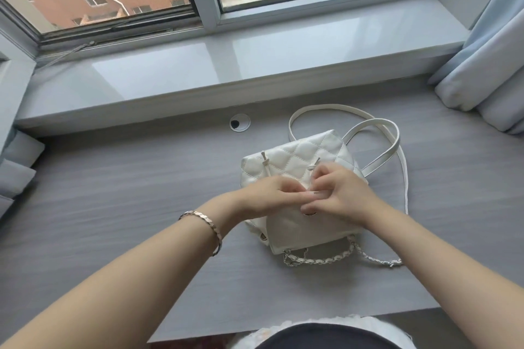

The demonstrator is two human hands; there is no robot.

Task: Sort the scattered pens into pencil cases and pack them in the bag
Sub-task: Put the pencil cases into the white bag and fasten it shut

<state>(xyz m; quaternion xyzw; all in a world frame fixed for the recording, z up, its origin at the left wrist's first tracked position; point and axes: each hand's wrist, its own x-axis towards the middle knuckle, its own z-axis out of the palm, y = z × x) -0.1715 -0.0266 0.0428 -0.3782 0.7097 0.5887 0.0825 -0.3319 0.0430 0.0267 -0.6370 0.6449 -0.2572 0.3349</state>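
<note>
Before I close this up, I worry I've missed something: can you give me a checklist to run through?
1. Bag lies flat on the desk: ok.
2. Left hand and right hand both at the bag's mouth: ok.
3. Right hand pinching the cord: ok.
4. Mouth drawn tight: cannot tell, the hands cover it.
5. Pens and cases inside: cannot tell.
6. Straps clear of the mouth: ok.

Bag [295,154] mouth probably behind right hand [344,195].
</note>
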